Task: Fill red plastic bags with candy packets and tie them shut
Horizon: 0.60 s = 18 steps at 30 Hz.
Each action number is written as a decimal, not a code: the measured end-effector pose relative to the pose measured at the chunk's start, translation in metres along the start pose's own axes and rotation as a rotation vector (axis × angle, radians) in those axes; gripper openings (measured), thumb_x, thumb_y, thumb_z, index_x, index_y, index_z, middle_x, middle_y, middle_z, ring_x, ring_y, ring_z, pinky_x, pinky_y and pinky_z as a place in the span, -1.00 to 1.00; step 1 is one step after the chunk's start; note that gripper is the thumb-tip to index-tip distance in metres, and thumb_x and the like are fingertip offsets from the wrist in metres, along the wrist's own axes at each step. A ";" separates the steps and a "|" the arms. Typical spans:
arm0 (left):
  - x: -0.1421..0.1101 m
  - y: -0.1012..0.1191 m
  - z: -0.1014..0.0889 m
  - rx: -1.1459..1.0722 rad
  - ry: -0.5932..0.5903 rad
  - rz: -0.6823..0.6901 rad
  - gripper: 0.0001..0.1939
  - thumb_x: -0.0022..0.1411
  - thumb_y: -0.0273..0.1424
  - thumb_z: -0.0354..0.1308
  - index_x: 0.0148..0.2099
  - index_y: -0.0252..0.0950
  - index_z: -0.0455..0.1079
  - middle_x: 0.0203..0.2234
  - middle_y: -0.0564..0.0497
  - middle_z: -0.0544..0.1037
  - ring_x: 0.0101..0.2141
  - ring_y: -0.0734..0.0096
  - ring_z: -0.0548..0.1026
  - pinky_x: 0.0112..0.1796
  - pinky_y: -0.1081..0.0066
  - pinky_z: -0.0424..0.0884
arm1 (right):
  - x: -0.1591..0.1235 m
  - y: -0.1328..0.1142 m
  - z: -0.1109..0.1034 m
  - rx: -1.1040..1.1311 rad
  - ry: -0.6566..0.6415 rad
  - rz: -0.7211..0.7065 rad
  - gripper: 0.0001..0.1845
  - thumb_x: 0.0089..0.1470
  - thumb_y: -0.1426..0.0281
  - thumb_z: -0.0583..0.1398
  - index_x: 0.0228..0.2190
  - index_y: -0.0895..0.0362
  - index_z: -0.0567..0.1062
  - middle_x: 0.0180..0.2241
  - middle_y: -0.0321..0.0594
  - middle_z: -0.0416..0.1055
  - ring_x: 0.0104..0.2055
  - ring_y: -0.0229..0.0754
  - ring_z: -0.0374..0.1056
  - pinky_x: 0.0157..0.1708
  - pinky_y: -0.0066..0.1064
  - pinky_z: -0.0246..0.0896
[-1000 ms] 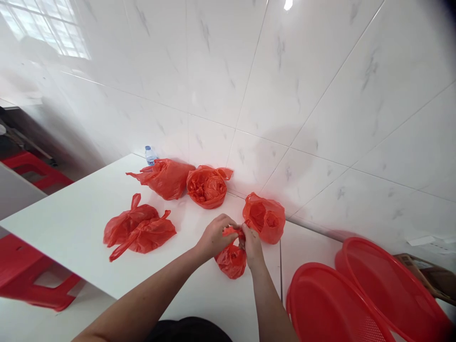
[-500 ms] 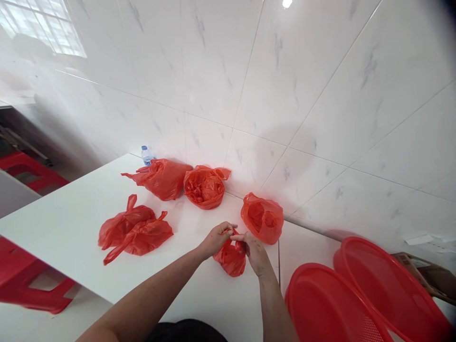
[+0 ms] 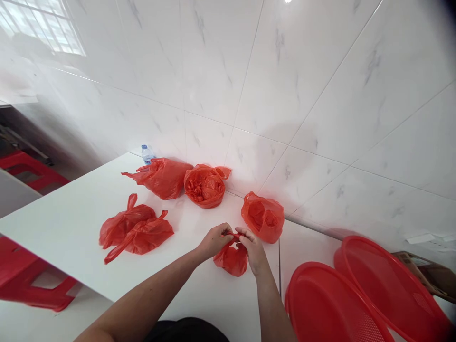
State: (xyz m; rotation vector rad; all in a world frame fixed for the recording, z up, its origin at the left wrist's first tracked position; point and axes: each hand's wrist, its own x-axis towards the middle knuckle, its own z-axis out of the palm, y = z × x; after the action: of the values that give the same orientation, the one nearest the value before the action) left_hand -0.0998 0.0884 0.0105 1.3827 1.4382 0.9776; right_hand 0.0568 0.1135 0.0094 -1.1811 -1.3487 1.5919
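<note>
Left hand point(image 3: 216, 240) and right hand point(image 3: 252, 247) both pinching now, fingertips on the small red plastic bag point(image 3: 233, 262), lower centre of frame!

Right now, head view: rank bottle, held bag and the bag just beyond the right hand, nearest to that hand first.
1. Held bag: at the right hand.
2. Bag just beyond: ahead of that hand.
3. Bottle: far off to the left.
</note>
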 end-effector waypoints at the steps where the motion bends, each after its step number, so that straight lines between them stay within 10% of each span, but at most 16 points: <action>1: 0.000 -0.002 -0.001 0.029 0.003 0.012 -0.93 0.12 -0.37 0.06 -0.35 -0.23 0.35 -0.44 0.07 0.52 -0.36 0.35 0.45 -0.29 0.38 0.35 | 0.001 0.001 -0.001 -0.023 0.038 -0.006 -0.65 -0.06 0.26 0.20 -0.20 0.12 0.52 -0.34 -0.22 0.48 -0.36 -0.19 0.37 -0.25 -0.30 0.31; 10: -0.029 -0.076 -0.059 0.337 0.085 -0.034 -0.94 0.06 -0.47 0.12 -0.44 -0.23 0.36 -0.37 -0.01 0.49 -0.25 0.21 0.43 -0.15 0.24 0.31 | -0.015 0.066 -0.052 -0.401 0.563 0.071 -0.85 -0.15 0.24 0.11 -0.47 0.03 0.36 -0.37 -0.16 0.44 -0.28 -0.01 0.35 -0.20 -0.18 0.22; 14: -0.051 -0.111 -0.053 0.431 0.128 -0.138 -0.91 0.12 -0.46 0.07 -0.41 -0.25 0.38 -0.41 -0.03 0.49 -0.30 0.20 0.46 -0.21 0.20 0.36 | -0.030 0.099 -0.059 -0.456 0.576 0.145 -0.78 -0.14 0.19 0.08 -0.44 0.03 0.39 -0.34 -0.12 0.48 -0.26 0.03 0.40 -0.19 -0.17 0.24; 18: -0.056 -0.112 -0.033 0.480 0.158 -0.088 -0.64 0.09 -0.46 0.14 -0.02 -0.22 0.38 -0.01 -0.15 0.45 0.03 0.11 0.38 0.02 0.10 0.31 | -0.038 0.122 -0.076 -0.501 0.522 0.202 -0.50 -0.09 0.07 0.09 -0.19 0.12 0.45 -0.13 0.02 0.48 -0.12 0.06 0.43 -0.14 -0.20 0.27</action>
State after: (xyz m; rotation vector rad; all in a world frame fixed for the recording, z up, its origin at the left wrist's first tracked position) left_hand -0.1651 0.0259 -0.0823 1.5880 1.9240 0.7229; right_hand 0.1446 0.0793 -0.1055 -1.9271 -1.3304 0.9721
